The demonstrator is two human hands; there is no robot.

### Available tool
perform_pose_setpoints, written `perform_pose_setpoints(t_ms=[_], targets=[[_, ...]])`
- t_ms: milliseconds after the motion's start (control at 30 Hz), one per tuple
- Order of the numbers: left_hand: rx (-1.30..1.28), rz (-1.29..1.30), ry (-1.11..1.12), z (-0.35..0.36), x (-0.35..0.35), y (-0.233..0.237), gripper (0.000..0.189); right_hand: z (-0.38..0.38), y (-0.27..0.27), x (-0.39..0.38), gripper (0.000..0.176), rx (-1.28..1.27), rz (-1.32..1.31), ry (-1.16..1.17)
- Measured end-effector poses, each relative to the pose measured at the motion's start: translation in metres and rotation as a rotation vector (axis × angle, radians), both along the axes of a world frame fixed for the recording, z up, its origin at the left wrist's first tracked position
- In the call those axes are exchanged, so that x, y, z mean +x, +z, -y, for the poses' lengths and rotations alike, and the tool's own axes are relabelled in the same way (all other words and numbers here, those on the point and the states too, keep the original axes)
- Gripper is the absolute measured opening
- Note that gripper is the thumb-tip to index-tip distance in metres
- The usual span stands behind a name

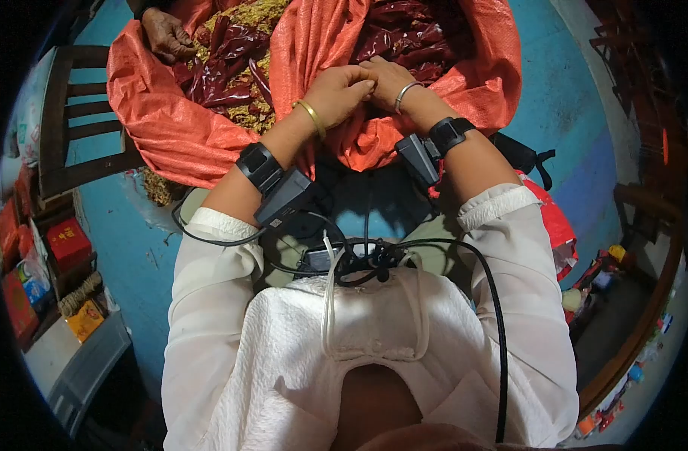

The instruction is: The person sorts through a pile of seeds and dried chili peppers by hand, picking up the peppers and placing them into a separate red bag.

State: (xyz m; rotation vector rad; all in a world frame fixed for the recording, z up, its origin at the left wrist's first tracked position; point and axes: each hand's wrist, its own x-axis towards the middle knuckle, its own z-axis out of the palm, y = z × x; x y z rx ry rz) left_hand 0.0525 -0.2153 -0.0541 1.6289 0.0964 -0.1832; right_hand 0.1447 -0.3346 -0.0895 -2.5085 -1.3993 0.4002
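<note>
My left hand [335, 96], with a gold bangle at the wrist, meets my right hand [390, 80], which wears a silver bangle. Their fingers are closed and pressed together over the near edge of the right orange-red woven sack [494, 45]. Whatever may be between the fingertips is hidden. Long, dark red dried chillies [415, 34] fill that sack just beyond my hands. To the left, another orange-red sack [167, 128] holds more dried chillies [222, 75] on top of yellowish small bits [254, 119].
Another person's hand [166, 36] rests at the left sack's far edge. A dark wooden chair [81, 120] stands at left on the blue floor [126, 248]. Shelves with a red box [68, 244] are at far left. Black cables [479, 263] cross my lap.
</note>
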Motion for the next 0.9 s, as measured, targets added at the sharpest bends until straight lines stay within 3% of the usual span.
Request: perform_pose_setpoints(t_ms=[133, 167, 233, 433, 600, 767, 900], targets=[[0.301, 0.081, -0.026, -0.006, -0.002, -0.001, 0.025, 0.002, 0.033, -0.006, 0.035, -0.185, -0.015, 0.105], [0.302, 0.081, -0.029, -0.006, -0.003, 0.000, 0.025, 0.002, 0.032, -0.006, 0.035, -0.184, -0.015, 0.102], [0.548, 0.103, -0.041, -0.006, -0.004, 0.011, 0.027, 0.004, 0.025, -0.005, 0.033, -0.201, 0.020, 0.073], [0.583, 0.052, -0.075, -0.012, -0.002, 0.010, 0.027, 0.008, 0.025, 0.000, 0.021, -0.423, 0.105, 0.059], [0.601, 0.081, -0.058, -0.015, -0.002, 0.014, 0.030, 0.029, 0.038, 0.019, 0.022, -0.349, 0.342, -0.116], [0.586, 0.073, -0.062, -0.013, -0.003, 0.012, 0.031, 0.025, 0.033, 0.016, 0.020, -0.247, 0.222, -0.118], [0.596, 0.084, -0.060, -0.012, -0.003, 0.013, 0.030, 0.009, 0.038, 0.010, 0.022, -0.311, 0.188, -0.042]])
